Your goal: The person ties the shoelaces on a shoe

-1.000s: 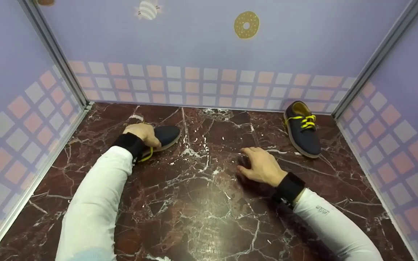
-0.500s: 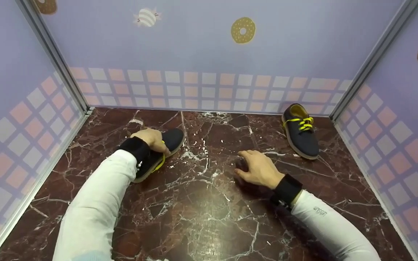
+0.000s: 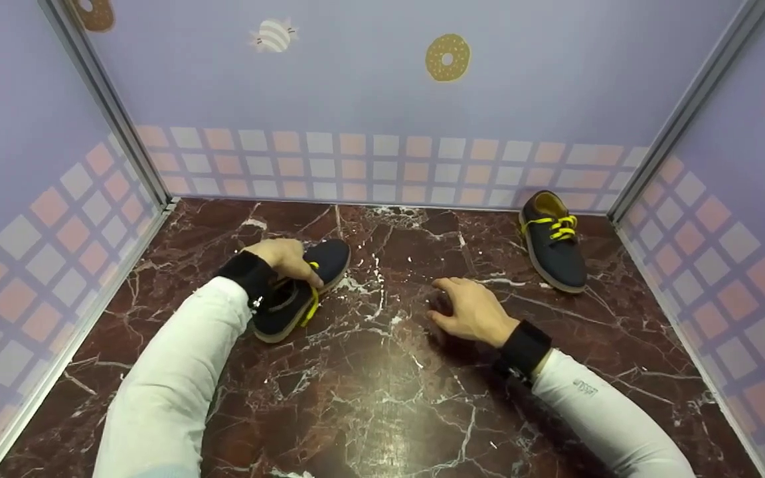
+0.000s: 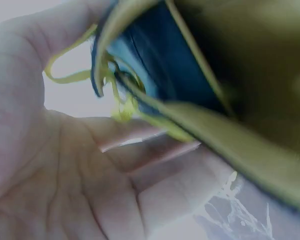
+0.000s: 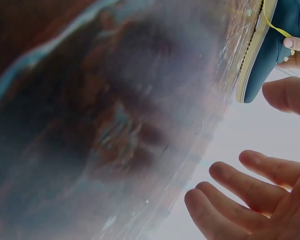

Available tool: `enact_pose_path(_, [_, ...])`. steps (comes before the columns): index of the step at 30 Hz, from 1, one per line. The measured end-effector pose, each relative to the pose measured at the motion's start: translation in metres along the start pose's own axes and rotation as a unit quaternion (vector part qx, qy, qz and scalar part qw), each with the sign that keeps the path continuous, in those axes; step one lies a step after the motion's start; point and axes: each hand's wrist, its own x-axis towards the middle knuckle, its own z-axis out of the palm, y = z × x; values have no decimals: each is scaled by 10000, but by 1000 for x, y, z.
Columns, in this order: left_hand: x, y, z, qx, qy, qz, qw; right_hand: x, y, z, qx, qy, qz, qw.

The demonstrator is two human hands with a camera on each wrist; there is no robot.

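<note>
A dark navy shoe (image 3: 331, 257) with a pale sole and yellow laces is on the marble floor at left, toe turned to the far right. My left hand (image 3: 286, 259) grips it across the lace area, hiding the middle of the upper. In the left wrist view, fingers and thumb lie around the yellow lace (image 4: 70, 79) and the tongue, beside the tan lining (image 4: 250, 135). My right hand (image 3: 472, 309) hovers over the middle of the floor with loosely bent, spread fingers and nothing in them. The right wrist view shows the held shoe (image 5: 270, 60) beyond that hand's fingers.
A matching shoe (image 3: 555, 245), its yellow laces tied, stands at the far right near the back wall. Lilac panels (image 3: 382, 79) with printed sweets and squares enclose the floor (image 3: 382, 372) at the back and both sides.
My left hand has drawn the shoe slightly right and toward me, and turned it so its heel and opening now show. The right hand has barely moved.
</note>
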Motion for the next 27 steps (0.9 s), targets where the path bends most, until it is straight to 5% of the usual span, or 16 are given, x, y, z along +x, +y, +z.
enact_pose_path(12, [3, 39, 21, -736, -60, 68, 9972, -2, -5, 5, 267, -51, -77, 9996])
enact_pose_path(27, [-4, 67, 20, -1274, -186, 305, 9912, 0, -8, 1, 840, -132, -262, 9960])
